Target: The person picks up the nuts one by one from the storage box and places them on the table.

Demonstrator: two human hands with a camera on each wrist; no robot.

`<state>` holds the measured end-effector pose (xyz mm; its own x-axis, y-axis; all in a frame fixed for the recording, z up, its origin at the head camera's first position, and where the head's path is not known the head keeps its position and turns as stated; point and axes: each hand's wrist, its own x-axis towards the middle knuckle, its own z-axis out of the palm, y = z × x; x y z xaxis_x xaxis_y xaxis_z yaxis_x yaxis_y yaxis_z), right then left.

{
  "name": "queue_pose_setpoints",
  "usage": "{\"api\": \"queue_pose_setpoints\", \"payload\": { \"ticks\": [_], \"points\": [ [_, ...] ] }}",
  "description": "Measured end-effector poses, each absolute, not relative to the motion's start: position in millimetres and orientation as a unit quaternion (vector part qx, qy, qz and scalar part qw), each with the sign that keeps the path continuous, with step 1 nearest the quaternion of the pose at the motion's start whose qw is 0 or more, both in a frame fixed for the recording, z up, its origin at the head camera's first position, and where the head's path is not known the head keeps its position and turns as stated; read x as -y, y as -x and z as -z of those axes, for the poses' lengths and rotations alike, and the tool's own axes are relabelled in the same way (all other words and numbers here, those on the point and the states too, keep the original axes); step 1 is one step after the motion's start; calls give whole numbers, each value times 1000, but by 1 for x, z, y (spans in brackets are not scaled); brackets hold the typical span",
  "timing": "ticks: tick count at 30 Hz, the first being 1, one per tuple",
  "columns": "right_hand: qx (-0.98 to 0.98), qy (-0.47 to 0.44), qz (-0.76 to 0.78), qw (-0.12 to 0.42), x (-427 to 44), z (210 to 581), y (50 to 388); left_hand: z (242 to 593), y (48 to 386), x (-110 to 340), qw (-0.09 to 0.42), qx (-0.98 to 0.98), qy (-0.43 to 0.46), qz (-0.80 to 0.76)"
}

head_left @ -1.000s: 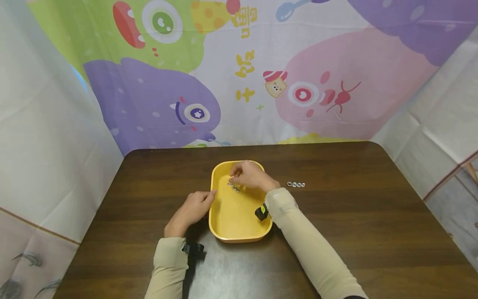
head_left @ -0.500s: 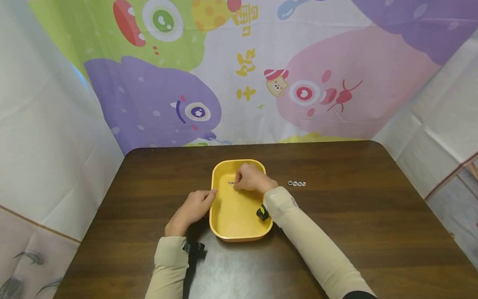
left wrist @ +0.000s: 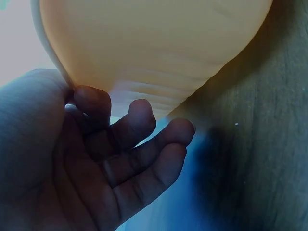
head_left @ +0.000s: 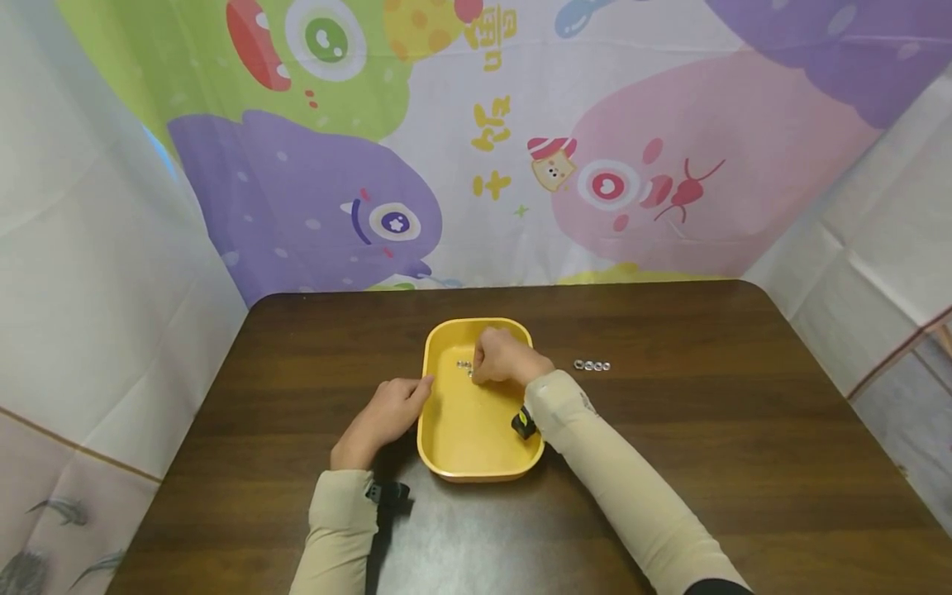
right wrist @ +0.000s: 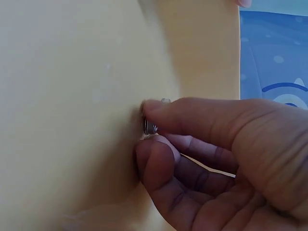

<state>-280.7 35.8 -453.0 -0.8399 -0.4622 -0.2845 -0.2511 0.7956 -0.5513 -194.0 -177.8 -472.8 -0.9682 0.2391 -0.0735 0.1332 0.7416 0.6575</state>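
A small metal nut [right wrist: 150, 126], silvery grey and ring-like with a dull glint, sits inside the yellow tray [head_left: 479, 434], pinched between thumb and index finger of the right hand [head_left: 506, 357], near a few other bright nuts [head_left: 464, 364]. The left hand [head_left: 387, 409] grips the tray's rim, its remaining fingers loosely bent, and four shiny nuts [head_left: 592, 365] line up on the surface [head_left: 669, 446].
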Motion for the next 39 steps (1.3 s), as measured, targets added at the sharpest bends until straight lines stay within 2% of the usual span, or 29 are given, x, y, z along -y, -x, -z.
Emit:
{"api": "queue_pose_setpoints", "payload": {
  "ticks": [5,12,17,26,39],
  "points": [
    [-925,187,257,208,-36,449,280,469,194,177,68,-934,-99,-337],
    [-917,205,265,217,-37,445,276,474,191,178,86,-935,-92,-331],
    [-920,229,255,188,-40,435,274,476,192,178,78,-935,-98,-332],
    [-915,235,275,180,-50,404,270,472,192,177,76,-934,-96,-336],
    [-917,225,301,135,-96,388,274,471,193,178,79,-934,-95,-334]
  ]
}}
